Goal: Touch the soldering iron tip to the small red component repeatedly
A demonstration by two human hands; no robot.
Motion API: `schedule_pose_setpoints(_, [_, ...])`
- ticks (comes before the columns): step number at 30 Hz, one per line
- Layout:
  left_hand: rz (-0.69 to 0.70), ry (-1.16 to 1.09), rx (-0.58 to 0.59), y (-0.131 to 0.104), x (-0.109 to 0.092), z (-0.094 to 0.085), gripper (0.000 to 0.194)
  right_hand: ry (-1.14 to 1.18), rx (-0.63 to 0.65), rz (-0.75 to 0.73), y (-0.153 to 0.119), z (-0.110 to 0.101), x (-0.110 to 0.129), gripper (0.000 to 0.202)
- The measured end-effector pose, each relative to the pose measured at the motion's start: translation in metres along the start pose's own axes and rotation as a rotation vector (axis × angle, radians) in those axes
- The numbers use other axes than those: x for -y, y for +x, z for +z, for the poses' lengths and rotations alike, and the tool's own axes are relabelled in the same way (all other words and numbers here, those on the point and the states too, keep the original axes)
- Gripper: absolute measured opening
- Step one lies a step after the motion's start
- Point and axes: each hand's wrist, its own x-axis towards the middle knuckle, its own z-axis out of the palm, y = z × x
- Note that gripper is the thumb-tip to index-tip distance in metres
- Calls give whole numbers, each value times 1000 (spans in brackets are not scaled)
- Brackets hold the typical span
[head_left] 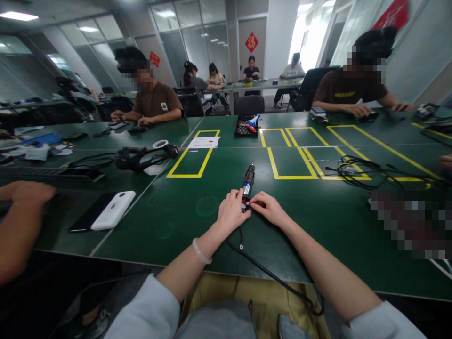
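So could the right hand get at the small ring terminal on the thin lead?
Probably yes: the ring terminal lies uncovered above the table, and nothing seems to block the right hand, though it's busy at the tool.

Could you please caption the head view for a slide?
Left hand holding a cylindrical tool, right hand at its near end, green table beneath.

The table (187, 245) is deep green, marked with bright yellow outlines (185, 176); the handheld tool (248, 177) is black with silver and blue (plus a touch of red low down), its cable (254, 260) black, the bracelet (198, 254) milky white, the sleeves (144, 306) pale grey-blue, the wall diamond (252, 42) red with gold lettering
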Motion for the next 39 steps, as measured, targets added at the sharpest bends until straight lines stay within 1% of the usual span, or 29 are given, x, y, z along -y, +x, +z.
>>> schedule_pose_setpoints(2, [9, 46, -3, 1, -4, -1, 69, -1, -2, 0, 0, -1, 2, 16])
schedule_pose_setpoints(5, [-18, 132, -23, 4, -9, -1, 70, 25, 2, 8, -1, -3, 3, 19])
schedule_pose_setpoints(10, [-36, 227, -48, 7, -11, 1, 67, 173, 25, 81, -1, -3, -3, 24])
schedule_pose_setpoints(14, [-6, 256, -50, 5, -3, -4, 67, 143, 32, 79, -1, -2, -7, 25])
schedule_pose_setpoints(17, [0, 298, -50, 1, 15, -12, 67, 87, 48, 76, -2, -4, -7, 23])
schedule_pose_setpoints(20, [-43, 354, -41, -4, 42, -24, 65, 63, 62, 86, -3, -5, -4, 22])
schedule_pose_setpoints(23, [-125, 409, -8, -11, 78, -39, 66, 56, 70, 99, -3, -5, -1, 22])
schedule_pose_setpoints(30, [-315, 510, 33, -31, 179, -73, 69, 66, 84, 120, -3, -5, 0, 22])
schedule_pose_setpoints(35, [-423, 522, 58, -43, 248, -92, 75, 68, 87, 127, -3, -4, -1, 23])
schedule_pose_setpoints(37, [-447, 513, 64, -47, 270, -97, 77, 63, 90, 119, -3, -3, -2, 23])
schedule_pose_setpoints(39, [-465, 492, 77, -50, 285, -102, 77, 57, 94, 113, -3, -3, -3, 23])
